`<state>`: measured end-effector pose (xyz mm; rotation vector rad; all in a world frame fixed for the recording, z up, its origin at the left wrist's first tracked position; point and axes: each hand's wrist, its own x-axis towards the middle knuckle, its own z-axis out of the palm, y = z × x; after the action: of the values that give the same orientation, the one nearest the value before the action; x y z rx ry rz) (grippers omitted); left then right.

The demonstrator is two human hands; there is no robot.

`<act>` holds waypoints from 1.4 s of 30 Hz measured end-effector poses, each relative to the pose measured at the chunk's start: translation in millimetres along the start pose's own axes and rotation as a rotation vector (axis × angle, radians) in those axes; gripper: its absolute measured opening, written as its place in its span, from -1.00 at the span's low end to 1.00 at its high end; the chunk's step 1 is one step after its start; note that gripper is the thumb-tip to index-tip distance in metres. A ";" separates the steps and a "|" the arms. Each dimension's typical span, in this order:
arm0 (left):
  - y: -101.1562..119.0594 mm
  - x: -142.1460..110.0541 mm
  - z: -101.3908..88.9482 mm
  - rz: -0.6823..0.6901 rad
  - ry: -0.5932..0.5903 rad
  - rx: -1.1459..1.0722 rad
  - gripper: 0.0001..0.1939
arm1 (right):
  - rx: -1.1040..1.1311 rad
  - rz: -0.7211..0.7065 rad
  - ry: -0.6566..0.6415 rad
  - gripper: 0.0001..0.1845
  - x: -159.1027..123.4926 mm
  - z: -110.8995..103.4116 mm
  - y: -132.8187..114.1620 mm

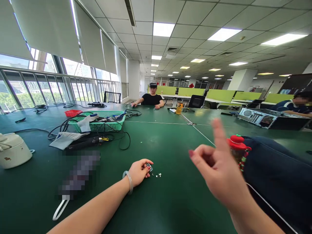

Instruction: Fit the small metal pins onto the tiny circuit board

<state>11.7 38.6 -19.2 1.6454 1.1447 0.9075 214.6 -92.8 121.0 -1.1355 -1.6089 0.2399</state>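
Observation:
My left hand (139,173), with a pale bangle on the wrist, rests on the green tabletop. Its thumb and fingers pinch a small silvery piece with cut-outs (149,167), partly covered by the fingers, so its kind is unclear. Just right of those fingertips lie a small white-and-metal piece (159,175) and a tiny bit (152,174). Raised above the table on the right is my right hand (218,165), holding nothing. Its index finger points up, blurred, the thumb stands apart, and the other fingers curl in.
A green basket (107,126) of gloves and cables stands left of centre, with a white pot-like container (14,151) nearer. A red-lidded bottle (237,143) and dark bag (275,169) sit beside my right hand. Across the table sits a person (152,97). A computer case (273,118) lies far right.

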 end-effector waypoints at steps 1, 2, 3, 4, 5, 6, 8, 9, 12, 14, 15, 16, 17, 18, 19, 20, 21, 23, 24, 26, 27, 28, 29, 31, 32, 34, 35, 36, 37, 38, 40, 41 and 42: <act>-0.1 -0.5 -0.3 -0.002 0.002 -0.004 -0.77 | 0.015 0.035 -0.014 -0.28 2.5 3.9 -1.9; -0.1 -1.0 -0.5 -0.005 0.003 -0.007 -0.77 | 0.036 0.036 -0.011 -0.23 4.2 7.4 -3.7; -0.1 -1.3 -0.6 -0.008 0.004 -0.007 -0.78 | 0.049 0.040 -0.014 -0.19 4.9 10.0 -5.5; -0.1 -1.5 -0.6 -0.012 0.006 -0.005 -0.78 | 0.055 0.042 -0.022 -0.18 4.6 11.5 -7.3; -0.1 -1.6 -0.5 -0.017 0.008 -0.003 -0.78 | 0.055 0.046 -0.041 -0.17 3.7 11.7 -8.9; -0.1 -1.6 -0.4 -0.022 0.010 -0.003 -0.78 | 0.057 0.050 -0.051 -0.18 2.6 11.2 -10.0; 0.0 -1.2 0.0 -0.026 0.012 -0.007 -0.77 | 0.069 0.047 -0.043 -0.19 1.5 9.6 -9.6; 0.2 -1.0 0.3 -0.024 0.012 -0.009 -0.78 | 0.074 0.047 -0.037 -0.18 2.1 9.5 -7.8; 1.7 -1.0 0.5 -0.011 0.011 0.011 -0.78 | -0.019 0.159 -0.187 -0.14 7.4 14.2 3.4; 3.0 -1.3 0.3 -0.011 0.010 0.023 -0.78 | -0.104 0.232 -0.324 -0.12 10.3 20.6 14.3; 3.4 -1.4 0.1 -0.010 0.008 0.022 -0.78 | -0.125 0.236 -0.374 -0.13 11.0 24.5 20.8; 3.7 -1.4 0.0 -0.007 0.004 0.021 -0.78 | -0.137 0.234 -0.433 -0.15 11.1 29.0 28.3; 3.7 -1.2 0.0 -0.003 0.001 0.021 -0.78 | -0.144 0.223 -0.510 -0.17 11.0 34.3 37.1; 3.5 -0.9 0.0 0.000 0.002 0.022 -0.78 | -0.156 0.214 -0.601 -0.19 10.9 40.5 47.3; 3.1 -0.4 0.2 0.000 0.007 0.022 -0.78 | -0.177 0.213 -0.707 -0.21 10.9 47.7 58.8; 2.5 0.0 0.4 -0.004 0.013 0.019 -0.78 | -0.220 0.217 -0.795 -0.26 10.9 55.5 71.1; 1.8 0.5 0.6 -0.007 0.020 0.017 -0.78 | -0.289 0.208 -0.822 -0.36 10.9 63.7 83.6; 0.2 1.3 1.0 -0.013 0.030 0.015 -0.78 | -0.413 0.163 -0.794 -0.53 10.5 79.0 106.4; -0.5 1.6 1.0 -0.013 0.031 0.015 -0.79 | -0.434 0.156 -0.804 -0.59 9.9 85.3 115.5; -1.9 2.0 0.9 -0.013 0.030 0.017 -0.79 | -0.427 0.185 -0.822 -0.67 7.7 93.9 127.5; -2.4 2.1 0.6 -0.013 0.028 0.019 -0.79 | -0.420 0.193 -0.812 -0.72 6.2 96.4 130.6; -2.7 2.3 0.4 -0.013 0.024 0.022 -0.78 | -0.411 0.196 -0.798 -0.77 4.6 97.9 132.3; -3.0 2.4 0.1 -0.011 0.020 0.026 -0.78 | -0.406 0.188 -0.779 -0.82 2.9 98.7 133.1; -3.3 2.7 -0.3 -0.006 0.009 0.029 -0.78 | -0.403 0.159 -0.751 -0.91 -0.3 99.9 133.4; -3.5 2.9 -0.4 -0.002 0.001 0.027 -0.78 | -0.406 0.148 -0.742 -0.94 -1.7 100.6 133.6; -4.3 3.4 -0.5 0.005 -0.012 0.026 -0.78 | -0.424 0.126 -0.726 -0.96 -4.4 102.7 134.4; -4.9 3.6 -0.5 0.011 -0.019 0.028 -0.78 | -0.438 0.111 -0.719 -0.95 -5.6 103.9 134.9; -5.5 3.9 -0.5 0.017 -0.024 0.032 -0.78 | -0.452 0.092 -0.712 -0.94 -6.7 105.0 135.4; -6.2 4.2 -0.6 0.022 -0.028 0.037 -0.79 | -0.464 0.071 -0.704 -0.93 -7.7 105.8 135.9; -6.8 4.3 -0.8 0.026 -0.029 0.042 -0.79 | -0.471 0.049 -0.697 -0.93 -8.6 106.4 136.2; -7.5 4.2 -1.4 0.031 -0.028 0.051 -0.79 | -0.467 0.019 -0.684 -0.93 -10.1 106.6 136.9; -7.6 3.8 -1.7 0.032 -0.029 0.056 -0.79 | -0.457 0.015 -0.678 -0.93 -10.7 106.5 137.4; -7.4 3.4 -2.1 0.034 -0.031 0.060 -0.80 | -0.445 0.016 -0.674 -0.94 -11.1 106.6 138.0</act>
<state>8.7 43.6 -25.3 1.7266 1.1354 0.8738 198.9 11.7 -18.1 -1.5041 -2.3270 0.3042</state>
